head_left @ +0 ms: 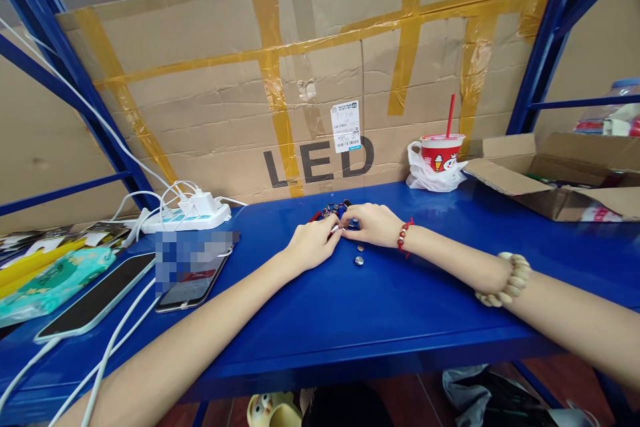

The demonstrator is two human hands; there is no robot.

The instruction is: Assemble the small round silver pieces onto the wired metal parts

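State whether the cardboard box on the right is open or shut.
Open: the cardboard box has flaps folded outward, and part of its inside shows.

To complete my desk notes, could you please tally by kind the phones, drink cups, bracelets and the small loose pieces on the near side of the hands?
Phones: 2
Drink cup: 1
Bracelets: 2
Small loose pieces: 2
Total: 7

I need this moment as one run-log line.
left hand: fingertips at small shiny piece; right hand: fingertips there too; grips: unclear; round silver piece: on blue tabletop
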